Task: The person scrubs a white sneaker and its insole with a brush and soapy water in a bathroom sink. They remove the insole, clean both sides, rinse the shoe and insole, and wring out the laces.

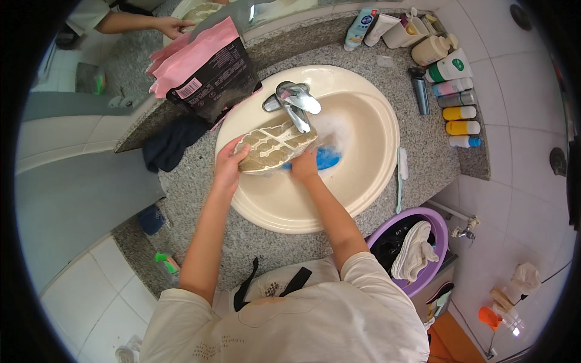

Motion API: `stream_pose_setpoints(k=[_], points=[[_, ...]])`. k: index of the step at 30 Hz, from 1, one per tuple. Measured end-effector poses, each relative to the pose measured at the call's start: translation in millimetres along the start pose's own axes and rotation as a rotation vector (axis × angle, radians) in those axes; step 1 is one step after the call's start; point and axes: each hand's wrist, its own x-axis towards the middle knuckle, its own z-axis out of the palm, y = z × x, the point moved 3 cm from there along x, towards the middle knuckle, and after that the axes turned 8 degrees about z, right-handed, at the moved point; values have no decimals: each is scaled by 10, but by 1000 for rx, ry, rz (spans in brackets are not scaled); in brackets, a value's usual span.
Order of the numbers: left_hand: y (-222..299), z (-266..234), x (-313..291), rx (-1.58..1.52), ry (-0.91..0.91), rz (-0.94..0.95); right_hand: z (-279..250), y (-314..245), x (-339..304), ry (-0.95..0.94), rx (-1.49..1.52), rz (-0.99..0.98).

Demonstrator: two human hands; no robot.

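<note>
A shoe [275, 147] with a tan and white sole is tilted over the left side of the cream sink [266, 212], its sole facing me. My left hand [229, 166] grips one end of it, thumb on the sole. Just below the shoe's other end, my right hand [304, 164] reaches into the basin, closed around what looks like a blue brush [328, 158]; its fingers are partly hidden. White foam [336, 130] lies in the bowl beside the brush. The chrome faucet [296, 104] stands above, its spout end touching or overlapping the shoe's upper edge.
A pink and black bag [212, 75] and dark cloth [172, 142] sit left of the sink. Bottles and tubes [448, 66] line the right counter, near a shaver [419, 91] and toothbrush [400, 178]. A purple basin [442, 227] holding a white shoe [414, 251] stands lower right.
</note>
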Motion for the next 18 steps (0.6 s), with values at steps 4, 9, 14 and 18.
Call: stream_pose_setpoints(k=[4,9,14,18], points=[[-353,28,126,-28,9,-11,27,-215,-178,-225,87,-82],[-839,268,297,-70,-19,-43,-158,-311,-681,-372,262,-52],[-959,279,285,1196,-32,573,-537,-354,-923,-166,514,-103],[-655,279,-125,1296,-253,481,-941,-255,-917,16,544,-36]])
